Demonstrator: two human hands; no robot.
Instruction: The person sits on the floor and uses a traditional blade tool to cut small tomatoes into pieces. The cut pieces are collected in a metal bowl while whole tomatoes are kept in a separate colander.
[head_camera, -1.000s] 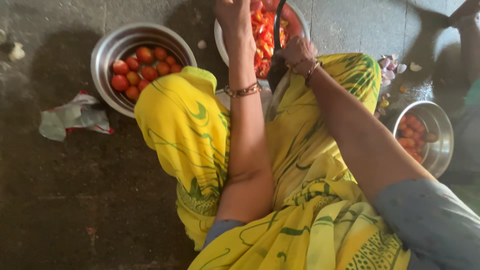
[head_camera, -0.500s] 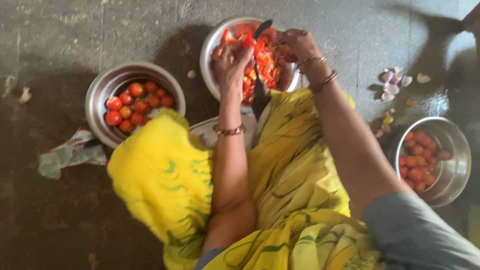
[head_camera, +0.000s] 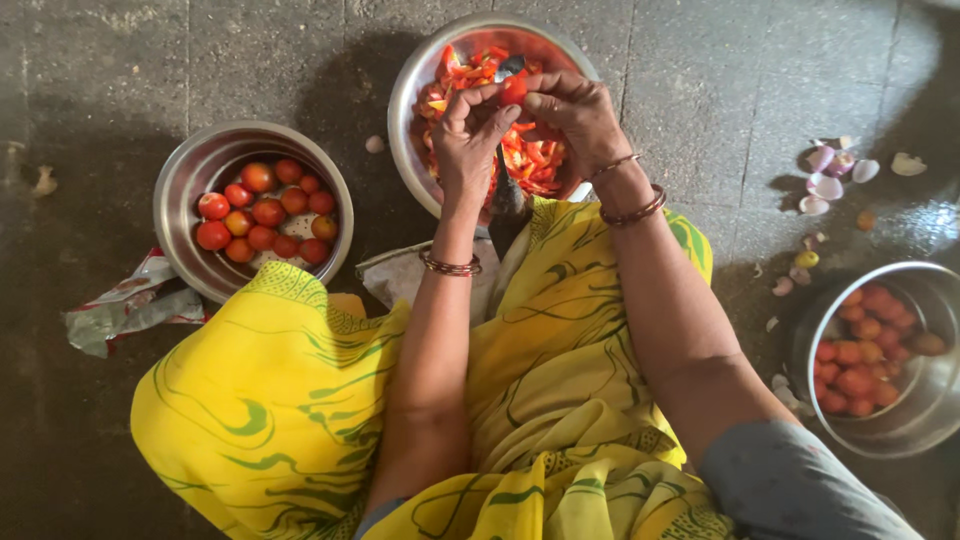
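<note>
My left hand (head_camera: 470, 135) and my right hand (head_camera: 575, 115) meet over a steel bowl (head_camera: 410, 90) of cut tomato pieces. Between their fingertips they pinch a small red tomato (head_camera: 514, 90), pressed against an upright dark blade (head_camera: 505, 180) that rises between my hands. Both wrists carry bangles. My knees, draped in yellow cloth, spread below the bowl.
A steel bowl (head_camera: 185, 170) of whole red tomatoes stands at the left, with a crumpled wrapper (head_camera: 125, 310) beside it. Another steel bowl (head_camera: 935, 290) of tomatoes sits at the right edge. Onion peels (head_camera: 830, 180) lie scattered on the dark stone floor at upper right.
The view has tilted down, so the bowls sit lower in frame. My hands have come together over the bowl of cut pieces and now hold one tomato at the blade.
</note>
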